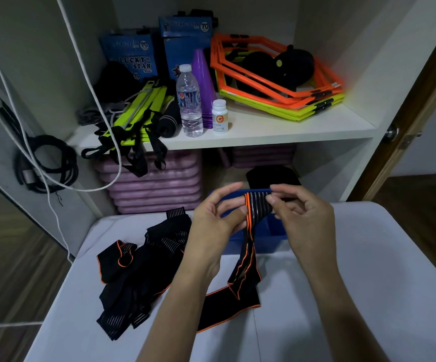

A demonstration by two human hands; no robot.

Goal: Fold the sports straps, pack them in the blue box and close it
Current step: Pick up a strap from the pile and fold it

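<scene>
- The left hand and the right hand both pinch the top end of one black strap with orange edging, left thumb and fingers on its orange border, right fingertips on the opposite side; each hand is closed on that strap.
- The rest of this strap hangs down and trails onto the counter near its middle, so its folding looks barely begun.
- The blue box sits open just behind the hands, toward the counter's far edge; whether anything lies inside it cannot be told.
- A heap of other straps lies loose near the counter's left edge, not yet folded.
- Judged so, most folding, all packing visible here, and the closing remain.
</scene>
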